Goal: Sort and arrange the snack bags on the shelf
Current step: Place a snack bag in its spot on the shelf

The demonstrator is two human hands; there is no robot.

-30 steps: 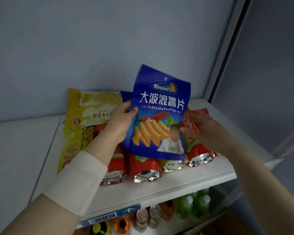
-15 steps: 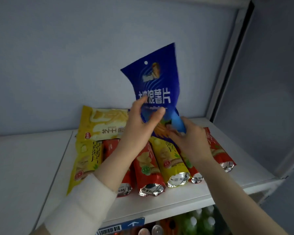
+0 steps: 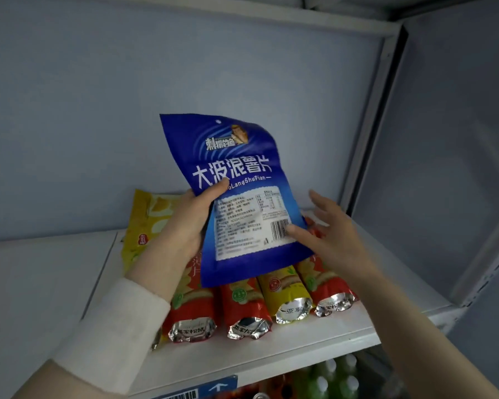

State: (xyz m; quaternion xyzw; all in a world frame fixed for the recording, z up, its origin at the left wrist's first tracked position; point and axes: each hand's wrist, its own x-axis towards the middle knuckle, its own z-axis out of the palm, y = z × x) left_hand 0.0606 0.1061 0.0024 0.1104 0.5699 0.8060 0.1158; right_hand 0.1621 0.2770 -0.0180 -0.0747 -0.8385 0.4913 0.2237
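A blue chip bag [image 3: 242,197] stands upright above the shelf, its back with the white label and barcode facing me. My left hand [image 3: 189,223] grips its left edge, thumb across the front. My right hand [image 3: 326,228] has its fingers spread, and the thumb touches the bag's lower right corner by the barcode. Under the blue bag, red bags [image 3: 248,309] and a yellow bag [image 3: 285,295] lie side by side on the white shelf [image 3: 271,349], foil ends toward me. A larger yellow bag [image 3: 144,220] lies at the back left, partly hidden by my left arm.
The shelf's back wall [image 3: 127,110] is pale blue. A white upright post [image 3: 372,116] bounds the shelf on the right. Bottles [image 3: 329,378] stand on the shelf below. A blue price tag with a barcode [image 3: 196,391] sits on the front edge.
The blue bag has been turned round, so its back label now faces me instead of the front. My right hand has let go of its bottom edge and opened beside it.
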